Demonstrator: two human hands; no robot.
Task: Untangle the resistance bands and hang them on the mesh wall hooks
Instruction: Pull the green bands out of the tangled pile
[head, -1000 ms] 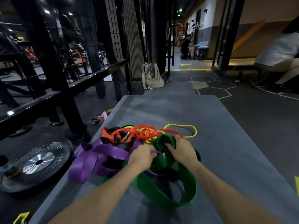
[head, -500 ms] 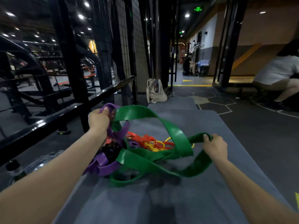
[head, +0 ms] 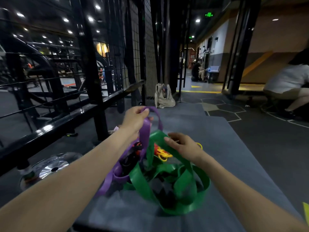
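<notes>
The left hand (head: 135, 120) is holding the purple band (head: 145, 131) raised, fingers curled around it; the right hand (head: 184, 145) is gripping the green band (head: 168, 174) above the tangle on the mat (head: 234, 148).

L hand (head: 135, 119) grips purple band (head: 145, 134); R hand (head: 183, 145) on green band (head: 168, 180).

Both bare forearms extend fwd from bottom of frame. Left hand (head: 136, 120) raised higher, fingers and thumb curled, pinching the wide purple rubber resistance band (head: 145, 131) at its top loop. Right hand (head: 184, 146) lower, palm down, fingers loosely bent, over the wide green rubber resistance band (head: 168, 174); grip there unclear.
</notes>
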